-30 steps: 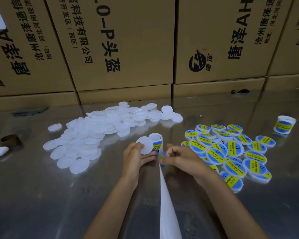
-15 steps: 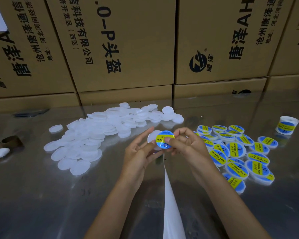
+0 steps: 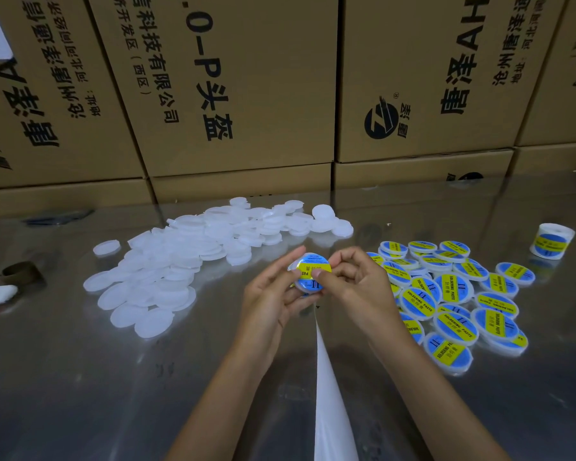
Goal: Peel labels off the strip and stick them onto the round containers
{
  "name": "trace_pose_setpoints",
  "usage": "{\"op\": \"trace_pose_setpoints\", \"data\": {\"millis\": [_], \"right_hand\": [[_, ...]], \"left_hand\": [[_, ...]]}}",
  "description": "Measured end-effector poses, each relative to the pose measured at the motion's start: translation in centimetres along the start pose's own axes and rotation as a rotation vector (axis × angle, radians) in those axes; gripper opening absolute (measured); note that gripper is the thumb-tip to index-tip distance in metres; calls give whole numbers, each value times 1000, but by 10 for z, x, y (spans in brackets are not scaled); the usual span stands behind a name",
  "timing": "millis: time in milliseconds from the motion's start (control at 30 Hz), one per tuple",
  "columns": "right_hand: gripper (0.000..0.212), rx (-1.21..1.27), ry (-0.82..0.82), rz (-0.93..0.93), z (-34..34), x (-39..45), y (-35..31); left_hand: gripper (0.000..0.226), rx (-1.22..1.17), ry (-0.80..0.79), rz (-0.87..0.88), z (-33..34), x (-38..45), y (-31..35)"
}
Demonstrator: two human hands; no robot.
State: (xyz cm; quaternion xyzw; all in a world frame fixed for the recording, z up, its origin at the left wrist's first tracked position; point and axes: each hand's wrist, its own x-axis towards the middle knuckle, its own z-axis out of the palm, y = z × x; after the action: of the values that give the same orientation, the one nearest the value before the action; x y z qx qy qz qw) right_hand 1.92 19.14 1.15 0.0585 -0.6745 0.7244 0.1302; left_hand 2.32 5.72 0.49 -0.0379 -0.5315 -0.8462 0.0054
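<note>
At the centre of the frame a round container is held above the bench, its labelled face tilted toward the camera, the yellow band of the blue-and-yellow label running left to right. The left hand cups it from the left with fingers curled round its rim; the right hand pinches it, thumb pressing the label. The white backing strip runs down from the hands to the bottom edge (narrow at its top). Unlabelled white containers lie upper left, labelled containers at right.
</note>
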Motion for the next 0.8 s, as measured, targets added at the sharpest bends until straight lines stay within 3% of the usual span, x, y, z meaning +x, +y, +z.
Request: {"op": "trace_pose_setpoints", "data": {"millis": [300,467,600,667,800], "right_hand": [[22,-19,3,-15,0,1,5],[9,-104,28,-62,-1,0,7],[15,-230,109,-144,-4,1,7],[14,-282,56,-176,-1,-2,9],[30,-384,-49,-225,7,-8,15]], "left_hand": [[33,136,37,99,2,-3,-4],[33,136,140,155,2,-5,-1],[33,53,228,135,-4,-4,5],[33,15,209,113,-4,-5,6],[18,-79,183,53,3,-6,3]]}}
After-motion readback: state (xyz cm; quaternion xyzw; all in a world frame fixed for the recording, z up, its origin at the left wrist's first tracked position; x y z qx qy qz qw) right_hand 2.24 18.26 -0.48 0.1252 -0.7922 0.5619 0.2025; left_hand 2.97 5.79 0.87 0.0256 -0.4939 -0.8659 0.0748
